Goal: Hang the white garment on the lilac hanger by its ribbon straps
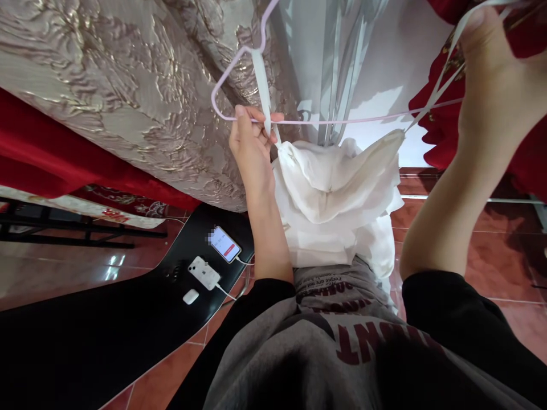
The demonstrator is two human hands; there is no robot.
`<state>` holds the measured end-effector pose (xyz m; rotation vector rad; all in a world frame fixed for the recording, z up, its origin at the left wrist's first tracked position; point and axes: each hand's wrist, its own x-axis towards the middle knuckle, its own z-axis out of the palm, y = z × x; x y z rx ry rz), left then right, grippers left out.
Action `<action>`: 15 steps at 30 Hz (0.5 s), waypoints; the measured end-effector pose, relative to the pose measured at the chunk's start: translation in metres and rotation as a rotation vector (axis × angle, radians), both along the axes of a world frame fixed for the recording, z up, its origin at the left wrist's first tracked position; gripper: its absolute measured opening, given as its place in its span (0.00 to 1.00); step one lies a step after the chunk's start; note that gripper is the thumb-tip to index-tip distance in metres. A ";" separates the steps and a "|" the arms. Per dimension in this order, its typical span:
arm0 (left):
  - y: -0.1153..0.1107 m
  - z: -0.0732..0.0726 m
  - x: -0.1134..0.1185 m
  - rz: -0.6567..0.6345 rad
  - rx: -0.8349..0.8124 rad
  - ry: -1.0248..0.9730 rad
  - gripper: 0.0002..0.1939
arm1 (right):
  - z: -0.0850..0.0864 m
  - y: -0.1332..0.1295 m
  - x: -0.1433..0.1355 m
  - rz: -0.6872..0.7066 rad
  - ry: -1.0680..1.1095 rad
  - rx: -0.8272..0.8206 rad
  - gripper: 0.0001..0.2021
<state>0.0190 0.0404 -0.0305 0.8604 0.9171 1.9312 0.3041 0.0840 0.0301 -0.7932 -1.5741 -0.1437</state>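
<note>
A pink clothes hanger [325, 122] spans the upper middle, its hook leaving at the top edge. From it hangs a white garment [337, 193] with thin straps, its gathered neckline sagging between them. My left hand [252, 134] is closed on the hanger's lower bar near the left corner, fingers touching the left strap [261, 85], which loops over that shoulder of the hanger. At the upper right, my right hand [491, 62] grips the right strap [444, 74] with the thumb on it. The hanger's right end is hidden behind this hand and arm.
Left of the hanger hangs an embossed beige-gold fabric [128, 85], with red cloth [64, 148] beside it. A black bench [128, 307] carries two phones [225, 244] on cables and a white earbud case [190, 296]. More red fabric [444, 125] hangs at the right.
</note>
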 end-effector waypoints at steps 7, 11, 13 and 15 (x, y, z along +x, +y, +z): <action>-0.006 0.004 -0.002 -0.074 0.082 -0.031 0.23 | -0.010 0.018 0.004 0.129 -0.003 0.280 0.09; -0.010 0.005 0.000 -0.088 0.014 -0.035 0.20 | -0.016 -0.006 -0.011 0.042 -0.049 0.194 0.11; -0.011 0.001 -0.002 -0.066 -0.029 -0.026 0.16 | -0.023 -0.022 -0.030 -0.061 -0.010 0.122 0.11; -0.015 -0.005 -0.008 -0.071 -0.048 0.061 0.15 | -0.030 -0.032 -0.052 -0.115 0.009 0.069 0.17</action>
